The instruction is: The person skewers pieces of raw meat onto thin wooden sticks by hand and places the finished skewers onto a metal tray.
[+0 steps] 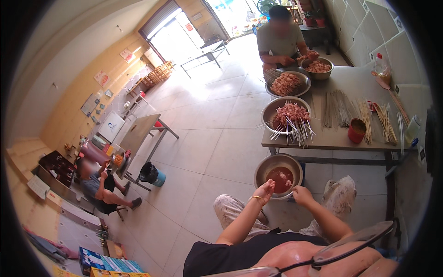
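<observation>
A stainless steel basin stands low in front of my knees, with red liquid and a few small pieces of meat in it. Over its near left rim is my left hand, turned upward with the fingers curled together. My right hand is at the near right rim, its fingers bent into a fist. Whether either hand holds meat or a skewer is too small to tell. On the table's near left corner, a metal bowl carries skewered raw meat, metal skewer ends pointing toward me.
The table also bears loose metal skewers, bamboo sticks, a red can and another bowl of skewers. A person handles meat at a bowl. Another person sits left, near a bin.
</observation>
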The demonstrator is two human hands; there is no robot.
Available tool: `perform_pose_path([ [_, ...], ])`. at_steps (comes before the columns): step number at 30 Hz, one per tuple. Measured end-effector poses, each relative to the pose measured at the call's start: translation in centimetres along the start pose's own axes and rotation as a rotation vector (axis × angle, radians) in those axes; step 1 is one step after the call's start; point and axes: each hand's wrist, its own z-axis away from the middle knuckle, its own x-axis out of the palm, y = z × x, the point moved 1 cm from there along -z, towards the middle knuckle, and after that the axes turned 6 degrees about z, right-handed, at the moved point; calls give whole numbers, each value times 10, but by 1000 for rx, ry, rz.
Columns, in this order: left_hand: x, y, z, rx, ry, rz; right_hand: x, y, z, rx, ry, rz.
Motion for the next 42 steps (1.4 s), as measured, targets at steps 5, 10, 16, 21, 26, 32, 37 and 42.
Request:
perform_pose_path([
  [5,0,-7,-29,80,-20,5,-5,-15,45,-5,115,-284],
  [10,51,0,-21,78,-338,22,-33,-38,68,-114,220,-381],
  [16,60,-4,-1,118,-231,-28,-28,-35,92,83,15,-682],
  [21,67,-5,18,123,-256,-59,-32,-39,104,99,6,-742],
  [26,69,-2,24,91,-238,-38,-28,-36,104,125,-43,-771],
  [32,64,0,15,149,-240,-89,-32,-48,104,85,-78,-607],
  [37,65,-2,12,180,-214,-100,-28,-43,103,80,-47,-573],
  [42,65,-7,13,215,-214,-82,-24,-40,101,67,9,-510],
])
